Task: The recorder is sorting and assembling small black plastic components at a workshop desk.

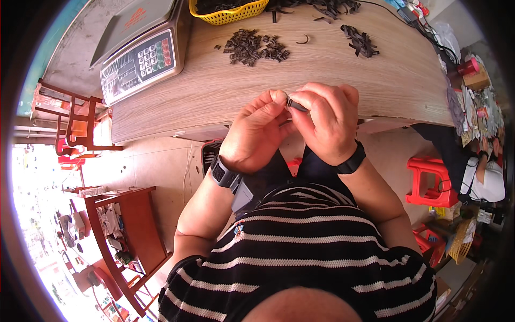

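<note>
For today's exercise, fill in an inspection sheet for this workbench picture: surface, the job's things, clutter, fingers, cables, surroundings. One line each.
Surface: wood-grain table, its front edge above the person's lap.
Job's things: small dark piece pinched between both hands; pile of small dark pieces further back on the table.
Clutter: loose dark strips, yellow basket at the far edge, weighing scale on the left.
Fingers: left hand and right hand are both closed on the piece, fingertips meeting.
Cables: a thin dark cable runs along the table's right end.
Surroundings: red plastic stool on the right, wooden chairs on the left, tiled floor.
</note>
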